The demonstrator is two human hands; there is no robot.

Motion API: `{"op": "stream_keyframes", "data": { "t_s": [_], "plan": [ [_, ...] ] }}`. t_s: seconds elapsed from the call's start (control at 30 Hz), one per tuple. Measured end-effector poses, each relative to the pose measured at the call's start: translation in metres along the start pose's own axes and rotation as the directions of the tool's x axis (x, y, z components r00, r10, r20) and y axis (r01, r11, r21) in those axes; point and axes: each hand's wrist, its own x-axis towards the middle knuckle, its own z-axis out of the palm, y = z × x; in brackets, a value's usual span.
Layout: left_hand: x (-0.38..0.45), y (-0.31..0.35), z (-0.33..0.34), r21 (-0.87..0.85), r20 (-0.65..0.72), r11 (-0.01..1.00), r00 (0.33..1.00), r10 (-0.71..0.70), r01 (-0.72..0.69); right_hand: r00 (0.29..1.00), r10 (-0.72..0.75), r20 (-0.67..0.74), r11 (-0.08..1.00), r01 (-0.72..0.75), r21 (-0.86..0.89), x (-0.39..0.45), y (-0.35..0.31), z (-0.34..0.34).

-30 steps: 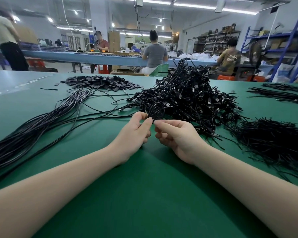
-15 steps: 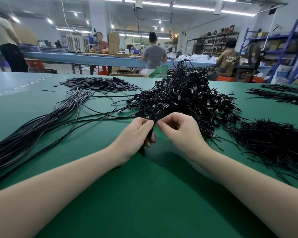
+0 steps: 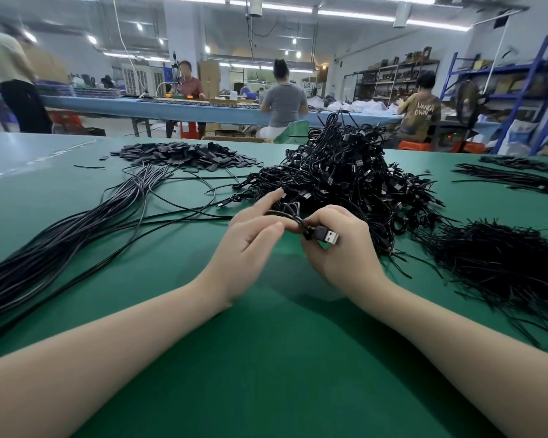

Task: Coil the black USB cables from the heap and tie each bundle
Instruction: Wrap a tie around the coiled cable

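Note:
Between my hands is a small coiled black USB cable bundle (image 3: 293, 213), its silver USB plug (image 3: 326, 237) sticking out toward me. My right hand (image 3: 336, 245) grips the bundle near the plug with curled fingers. My left hand (image 3: 253, 235) touches the coil's left side, forefinger stretched out over it and thumb against it. Right behind them rises the big heap of coiled black cables (image 3: 342, 172). A long sheaf of straight black cables (image 3: 60, 245) lies across the left of the green table (image 3: 266, 358).
A pile of thin black tie wires (image 3: 500, 260) lies at the right, more black strands (image 3: 506, 177) at the far right. Flat black pieces (image 3: 187, 154) are heaped at the back left. Beyond the table, several people work at a blue bench (image 3: 171, 109).
The bundle has turned sideways so its USB plug now shows. My right hand has closed round it, and my left forefinger has straightened out over the coil.

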Motion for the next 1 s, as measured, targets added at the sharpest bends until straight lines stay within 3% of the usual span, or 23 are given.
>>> {"op": "stream_keyframes", "data": {
  "t_s": [0.13,0.23,0.3,0.4,0.5,0.63,0.87,1.0],
  "plan": [
    [-0.003,0.0,0.002,-0.071,0.003,0.997,1.0,-0.006,0.006,0.999,0.037,0.007,0.999,-0.037,-0.034,0.0,0.003,0.005],
    [-0.002,0.001,0.003,-0.022,-0.028,1.0,0.999,-0.023,0.022,1.0,0.007,0.025,0.998,-0.005,-0.059,-0.002,0.001,0.007],
    [-0.001,0.0,0.003,-0.032,-0.045,0.997,0.997,-0.069,0.068,0.999,-0.039,0.023,0.997,0.04,-0.066,-0.003,-0.002,0.006],
    [0.002,-0.002,0.002,-0.18,-0.053,0.966,0.979,-0.198,0.186,0.983,-0.185,0.003,0.971,0.184,-0.151,-0.001,-0.008,0.005],
    [0.003,-0.002,-0.001,-0.314,0.063,0.907,0.96,-0.274,0.28,0.952,-0.302,-0.039,0.923,0.282,-0.263,0.001,-0.008,0.003],
    [0.004,-0.003,-0.005,-0.422,0.201,0.83,0.931,-0.306,0.364,0.982,-0.175,-0.074,0.974,0.161,-0.159,0.001,-0.004,-0.002],
    [0.003,-0.011,-0.002,-0.405,0.109,0.882,0.971,-0.215,0.241,0.998,0.035,-0.061,0.999,-0.035,0.0,0.001,-0.006,-0.001],
    [0.004,-0.013,-0.001,-0.339,-0.009,0.937,0.996,-0.086,0.078,0.999,0.044,-0.014,0.999,-0.044,0.03,0.0,-0.006,0.0]
  ]
}}
